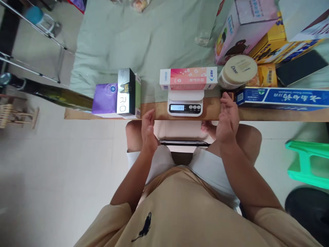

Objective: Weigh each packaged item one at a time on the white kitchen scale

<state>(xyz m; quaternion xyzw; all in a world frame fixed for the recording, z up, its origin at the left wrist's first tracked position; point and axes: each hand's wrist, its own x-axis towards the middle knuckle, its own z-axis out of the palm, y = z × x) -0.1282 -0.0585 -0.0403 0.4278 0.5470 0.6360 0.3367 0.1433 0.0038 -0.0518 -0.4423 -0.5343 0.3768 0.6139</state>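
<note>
View: head camera, single, worn on the person's head.
Facing: forward and steeply down, over chest and lap.
Range: close; torso fills the lower frame, desk (pixel 257 115) edge crosses mid-frame.
Centre: scale (pixel 185 103) straight ahead.
Far field: floor both sides.
Overlap: none.
</note>
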